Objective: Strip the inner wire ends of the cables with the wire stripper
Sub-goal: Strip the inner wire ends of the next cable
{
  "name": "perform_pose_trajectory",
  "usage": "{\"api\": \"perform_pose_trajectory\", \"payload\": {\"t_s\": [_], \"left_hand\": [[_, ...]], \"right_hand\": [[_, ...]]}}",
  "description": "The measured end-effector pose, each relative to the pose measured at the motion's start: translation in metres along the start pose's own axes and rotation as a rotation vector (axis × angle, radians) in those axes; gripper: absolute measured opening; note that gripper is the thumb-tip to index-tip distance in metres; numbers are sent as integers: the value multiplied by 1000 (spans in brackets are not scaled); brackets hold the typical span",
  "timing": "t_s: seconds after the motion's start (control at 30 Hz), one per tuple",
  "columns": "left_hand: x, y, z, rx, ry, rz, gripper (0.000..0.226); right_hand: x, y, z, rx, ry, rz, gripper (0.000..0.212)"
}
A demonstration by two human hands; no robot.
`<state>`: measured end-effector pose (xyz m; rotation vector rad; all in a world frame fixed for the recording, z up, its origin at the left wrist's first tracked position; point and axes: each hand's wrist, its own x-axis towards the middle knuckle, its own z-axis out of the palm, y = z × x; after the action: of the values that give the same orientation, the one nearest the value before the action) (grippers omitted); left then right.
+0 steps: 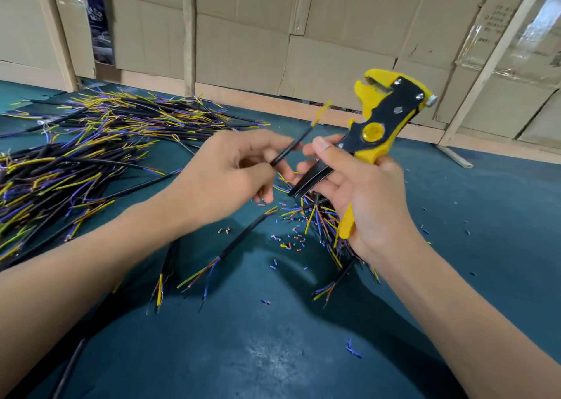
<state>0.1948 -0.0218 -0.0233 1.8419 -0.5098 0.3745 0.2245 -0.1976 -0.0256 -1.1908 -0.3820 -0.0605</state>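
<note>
Above the green tabletop [273, 353], a black sheathed cable [288, 151] is pinched by the left hand [230, 174] for feeding into the yellow-and-black wire stripper [379, 125] gripped by the right hand [364, 192].

A dark teal, matte table top [455, 247] carries everything. The landmark is the big heap of black-sheathed cables with yellow, purple and brown inner wires [91, 143], spread over the table's far left part. Right of that heap, near the table's middle, lies a smaller bundle of like cables [321, 219]. Between the two lie loose single black cables with splayed coloured ends [239, 240]. Around the smaller bundle, tiny blue, red and brown snippets of insulation [288, 242] are scattered. Nearer than the heap, a few blue scraps [352, 350] lie apart.
</note>
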Motion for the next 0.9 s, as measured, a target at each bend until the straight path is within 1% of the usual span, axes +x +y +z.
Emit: {"api": "perform_pose_trajectory", "payload": {"t_s": [0.1, 0.2, 0.3, 0.33, 0.43, 0.53, 0.6, 0.77, 0.9], "left_hand": [[-2, -1, 2, 49, -58, 5, 51], [-2, -2, 3, 63, -75, -3, 48], [-3, -5, 8, 128, -5, 42, 29], [-4, -5, 10, 159, 29, 67, 28], [-3, -4, 14, 185, 88, 131, 30], [-4, -3, 15, 257, 90, 213, 29], [-4, -3, 13, 294, 95, 244, 33], [-4, -2, 11, 285, 93, 236, 29], [-4, 0, 12, 257, 100, 221, 25]], "right_hand": [[3, -5, -4, 5, 28, -45, 12], [3, -8, -6, -5, -7, -67, 12], [3, -7, -6, -13, -8, -61, 13], [3, -6, -5, -9, -5, -56, 14], [2, -4, -4, -5, 7, -51, 15], [1, -3, -3, 9, 3, -62, 15], [1, -4, -2, 33, 4, -63, 14], [3, -6, -4, 29, 43, -55, 13], [2, -6, -5, 31, 18, -52, 12]]}}
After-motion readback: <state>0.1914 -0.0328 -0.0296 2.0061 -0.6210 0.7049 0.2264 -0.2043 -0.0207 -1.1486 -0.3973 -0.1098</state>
